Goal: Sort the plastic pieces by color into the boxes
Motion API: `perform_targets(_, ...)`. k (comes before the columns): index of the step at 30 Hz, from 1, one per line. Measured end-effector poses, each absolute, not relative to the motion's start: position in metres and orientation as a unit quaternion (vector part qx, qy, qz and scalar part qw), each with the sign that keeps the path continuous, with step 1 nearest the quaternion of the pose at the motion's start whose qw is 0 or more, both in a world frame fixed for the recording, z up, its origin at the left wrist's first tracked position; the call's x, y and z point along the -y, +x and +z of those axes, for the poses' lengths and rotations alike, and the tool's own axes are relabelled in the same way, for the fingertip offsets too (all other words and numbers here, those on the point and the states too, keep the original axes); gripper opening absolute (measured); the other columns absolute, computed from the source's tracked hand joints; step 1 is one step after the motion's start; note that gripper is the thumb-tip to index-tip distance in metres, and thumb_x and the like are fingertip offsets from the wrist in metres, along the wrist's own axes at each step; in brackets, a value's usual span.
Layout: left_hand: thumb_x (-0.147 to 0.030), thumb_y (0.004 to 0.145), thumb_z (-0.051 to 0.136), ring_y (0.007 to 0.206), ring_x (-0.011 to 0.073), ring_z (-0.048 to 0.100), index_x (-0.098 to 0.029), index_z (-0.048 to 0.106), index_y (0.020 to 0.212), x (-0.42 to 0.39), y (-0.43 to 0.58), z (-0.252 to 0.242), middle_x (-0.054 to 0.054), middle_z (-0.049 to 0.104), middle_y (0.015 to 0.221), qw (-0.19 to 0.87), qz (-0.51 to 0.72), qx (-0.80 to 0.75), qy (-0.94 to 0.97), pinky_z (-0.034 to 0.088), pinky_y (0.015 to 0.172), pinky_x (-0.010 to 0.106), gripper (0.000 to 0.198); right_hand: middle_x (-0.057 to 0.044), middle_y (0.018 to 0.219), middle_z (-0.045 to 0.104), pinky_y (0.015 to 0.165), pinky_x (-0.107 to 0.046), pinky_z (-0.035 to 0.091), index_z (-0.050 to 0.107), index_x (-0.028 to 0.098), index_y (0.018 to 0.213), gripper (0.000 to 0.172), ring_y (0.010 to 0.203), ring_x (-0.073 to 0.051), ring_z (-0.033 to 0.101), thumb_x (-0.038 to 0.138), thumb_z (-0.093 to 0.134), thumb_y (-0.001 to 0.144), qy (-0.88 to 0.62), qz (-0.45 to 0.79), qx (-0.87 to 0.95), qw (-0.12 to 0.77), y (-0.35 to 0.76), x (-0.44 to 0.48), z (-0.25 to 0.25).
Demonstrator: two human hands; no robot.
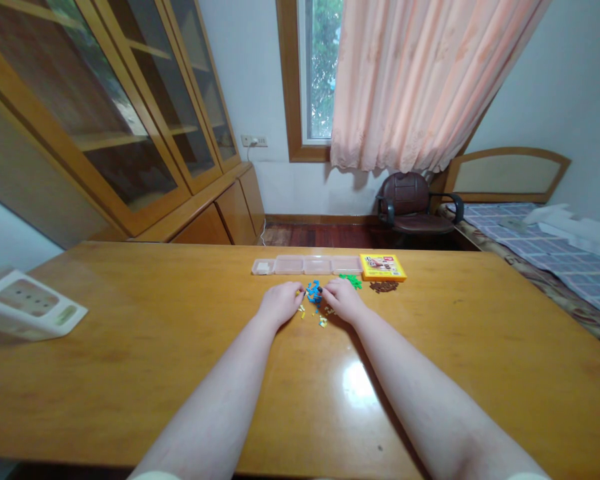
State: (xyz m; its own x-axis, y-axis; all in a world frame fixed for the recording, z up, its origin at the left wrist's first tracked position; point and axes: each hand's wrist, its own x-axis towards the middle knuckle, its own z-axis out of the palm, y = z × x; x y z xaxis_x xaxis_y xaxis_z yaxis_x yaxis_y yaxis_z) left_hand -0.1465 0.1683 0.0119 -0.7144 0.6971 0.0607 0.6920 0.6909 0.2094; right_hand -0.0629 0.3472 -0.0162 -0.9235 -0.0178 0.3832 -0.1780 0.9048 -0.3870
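Observation:
My left hand (282, 300) rests on the table left of a small pile of blue pieces (314, 291). Its fingers are drawn together in a pinch; what lies between them is too small to make out. From the right, my right hand (344, 299) reaches to the same pile, a small dark piece (321, 289) at its closed fingertips. Pale yellow pieces (323, 321) are scattered just in front of the blue ones. Beyond my right hand lies a heap of green pieces (352, 281), with a flat group of brown pieces (384, 287) farther right.
Behind the piles sits a clear plastic compartment tray (304, 273), its left section holding something white. A yellow box (383, 267) adjoins its right end. On the table's left stands a white appliance-like object (30, 303). Beyond the table are an office chair (406, 197) and a bed (555, 227).

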Motion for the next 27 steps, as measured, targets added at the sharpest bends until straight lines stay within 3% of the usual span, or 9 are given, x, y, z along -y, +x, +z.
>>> perform_targets(7,-0.044,0.084,0.05,0.083,0.0212,0.063,-0.024,0.062,0.101,-0.164,-0.15,0.014,0.006,0.069,0.095,0.029,0.085,-0.935,0.344,0.044,0.07,0.028,0.029,0.0,0.057,0.052,0.061,-0.025,0.026,0.057,0.015,0.057,0.041,0.059,-0.011,0.043,0.026,0.042,0.094,0.05,0.226,0.953,0.195,-0.062,-0.348,-0.015)
perform_targets(18,-0.035,0.085,0.053,0.088,0.019,0.063,-0.025,0.065,0.094,-0.173,-0.142,0.011,0.004,0.069,0.097,0.056,0.101,-0.91,0.399,0.044,0.074,0.026,0.019,-0.001,0.058,0.053,0.061,-0.025,0.027,0.058,0.016,0.057,0.039,0.06,-0.012,0.043,0.027,0.044,0.092,0.049,0.22,0.956,0.19,-0.062,-0.348,-0.016)
perform_targets(27,-0.029,0.088,0.041,0.1,0.0204,0.061,-0.031,0.064,0.113,-0.17,-0.141,0.013,0.002,0.068,0.111,0.051,0.104,-0.903,0.413,0.045,0.085,0.029,0.034,0.0,0.057,0.052,0.06,-0.024,0.027,0.057,0.015,0.056,0.039,0.058,-0.011,0.043,0.026,0.045,0.092,0.045,0.233,0.953,0.187,-0.062,-0.347,-0.015)
